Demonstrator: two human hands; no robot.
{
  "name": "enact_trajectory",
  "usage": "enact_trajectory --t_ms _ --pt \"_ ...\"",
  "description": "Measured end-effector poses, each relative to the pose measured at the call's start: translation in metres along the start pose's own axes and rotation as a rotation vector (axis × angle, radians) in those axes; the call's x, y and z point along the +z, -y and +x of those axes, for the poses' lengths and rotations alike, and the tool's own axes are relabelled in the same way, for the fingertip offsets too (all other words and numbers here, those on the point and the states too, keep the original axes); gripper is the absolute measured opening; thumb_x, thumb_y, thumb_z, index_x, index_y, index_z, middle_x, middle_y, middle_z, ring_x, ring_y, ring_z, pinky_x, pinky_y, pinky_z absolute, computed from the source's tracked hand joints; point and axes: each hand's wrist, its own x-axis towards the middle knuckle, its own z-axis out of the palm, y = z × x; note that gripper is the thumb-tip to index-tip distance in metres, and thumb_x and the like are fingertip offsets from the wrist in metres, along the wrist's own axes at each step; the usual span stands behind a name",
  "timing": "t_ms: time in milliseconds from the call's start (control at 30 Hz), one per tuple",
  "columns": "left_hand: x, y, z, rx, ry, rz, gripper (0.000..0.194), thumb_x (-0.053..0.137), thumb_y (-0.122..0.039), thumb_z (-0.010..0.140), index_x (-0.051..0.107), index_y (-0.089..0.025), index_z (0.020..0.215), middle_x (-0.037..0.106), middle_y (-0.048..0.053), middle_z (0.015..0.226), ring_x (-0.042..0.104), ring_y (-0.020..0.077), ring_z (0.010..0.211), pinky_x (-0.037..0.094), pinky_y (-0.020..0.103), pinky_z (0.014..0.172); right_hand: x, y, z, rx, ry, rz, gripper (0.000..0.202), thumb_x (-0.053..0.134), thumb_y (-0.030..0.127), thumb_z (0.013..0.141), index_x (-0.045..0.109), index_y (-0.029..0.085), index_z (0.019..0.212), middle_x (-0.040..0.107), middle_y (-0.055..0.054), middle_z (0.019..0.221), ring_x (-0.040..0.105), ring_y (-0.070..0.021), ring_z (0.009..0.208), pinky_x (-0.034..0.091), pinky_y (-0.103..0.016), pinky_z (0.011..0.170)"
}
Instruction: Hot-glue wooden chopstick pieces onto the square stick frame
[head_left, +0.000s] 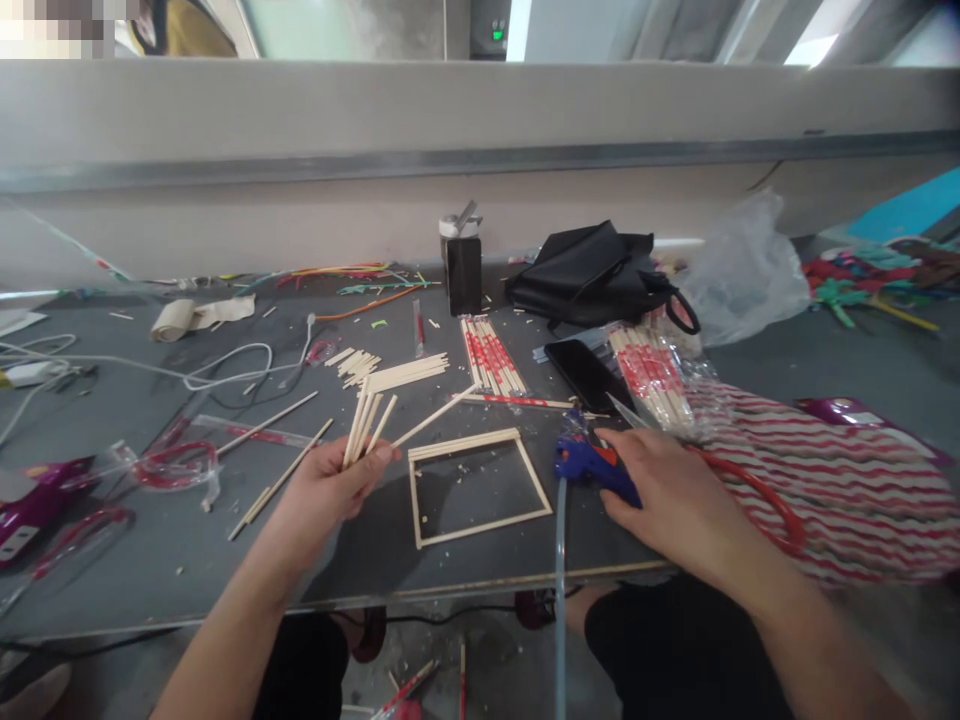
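My left hand (346,482) is closed round a bunch of short wooden sticks (365,425), which point upward. One longer stick (437,415) slants away to the right from beside its fingertips. To the right of that hand, a rectangular frame of thin sticks (484,527) lies flat on the dark table, with sticks doubled along its far side. My right hand (660,485) reaches over a blue glue gun (592,468) and its fingers are curled at the handle. A clear glue stick (561,600) runs from the gun down past the table edge.
Behind the frame lie wrapped chopsticks (491,357), loose sticks (409,373) and a phone (583,372). A bottle (462,265) and a black bag (589,272) stand farther back. Red-handled scissors (780,510) rest on striped cloth (847,490). White cables (225,375) cross the left side.
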Motion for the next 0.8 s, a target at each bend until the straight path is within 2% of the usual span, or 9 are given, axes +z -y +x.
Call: enact_trajectory --t_ms 100,200,267,367,467,600,700,800 --pt "0.002 0.001 0.0 -0.005 0.008 0.043 0.043 0.069 -0.052 0.07 0.064 -0.012 0.085 0.028 -0.01 0.051 0.022 0.0038 0.043 0.014 0.018 0.039 0.006 0.008 0.003 -0.023 0.014 -0.029 0.05 0.06 0.024 0.076 0.058 0.007 0.123 0.064 -0.018 0.107 0.059 -0.0334 0.102 0.047 -0.046 0.088" --pt "0.002 0.001 0.0 -0.005 0.004 0.048 0.046 0.067 -0.055 0.07 0.065 -0.012 0.087 0.027 -0.01 0.051 0.022 0.0041 0.043 0.014 0.018 0.039 0.011 0.014 0.009 -0.019 0.003 0.07 0.044 0.057 0.019 0.075 0.061 0.005 0.117 0.066 -0.019 0.107 0.058 -0.0345 0.104 0.045 -0.047 0.09" --pt "0.002 0.001 0.0 -0.007 -0.002 0.045 0.048 0.067 -0.055 0.07 0.065 -0.012 0.089 0.027 -0.01 0.052 0.023 0.0042 0.043 0.014 0.018 0.039 0.011 0.016 0.013 0.018 -0.003 0.142 0.043 0.058 0.018 0.073 0.062 0.005 0.113 0.068 -0.019 0.104 0.061 -0.0329 0.098 0.047 -0.045 0.089" --pt "0.002 0.002 0.0 -0.018 -0.004 0.034 0.049 0.067 -0.056 0.069 0.064 -0.012 0.089 0.028 -0.01 0.052 0.022 0.0039 0.042 0.014 0.018 0.039 0.004 0.013 0.015 0.065 -0.031 0.219 0.037 0.056 0.021 0.074 0.064 0.011 0.108 0.071 -0.014 0.097 0.066 -0.027 0.087 0.051 -0.039 0.081" --pt "0.002 0.004 0.002 -0.016 0.003 0.008 0.046 0.068 -0.055 0.068 0.063 -0.012 0.086 0.028 -0.01 0.051 0.021 0.0039 0.041 0.014 0.018 0.039 -0.005 0.005 0.015 0.222 -0.072 0.56 0.033 0.06 0.027 0.074 0.066 0.019 0.105 0.072 -0.007 0.09 0.067 -0.0226 0.074 0.053 -0.034 0.065" --pt "0.005 0.008 0.004 -0.008 0.011 0.006 0.043 0.067 -0.053 0.07 0.061 -0.013 0.084 0.03 -0.01 0.051 0.023 0.004 0.041 0.014 0.018 0.038 -0.014 -0.006 0.017 0.525 -0.146 1.276 0.021 0.066 0.031 0.069 0.068 0.023 0.089 0.069 -0.004 0.082 0.065 -0.0197 0.067 0.048 -0.027 0.048" --pt "0.006 0.01 0.004 -0.024 0.026 0.026 0.042 0.064 -0.054 0.073 0.061 -0.013 0.084 0.03 -0.01 0.051 0.022 0.0039 0.04 0.014 0.018 0.038 -0.02 -0.006 0.018 0.559 -0.171 1.528 0.018 0.056 0.034 0.075 0.067 0.025 0.086 0.069 -0.006 0.085 0.065 -0.0209 0.074 0.045 -0.025 0.042" --pt "0.007 0.01 0.004 -0.03 0.045 0.053 0.04 0.063 -0.053 0.074 0.059 -0.014 0.081 0.032 -0.01 0.051 0.022 0.0036 0.04 0.014 0.017 0.037 -0.024 -0.001 0.015 0.531 -0.088 1.608 0.025 0.055 0.036 0.076 0.069 0.022 0.092 0.068 -0.007 0.084 0.064 -0.0199 0.073 0.04 -0.022 0.036"
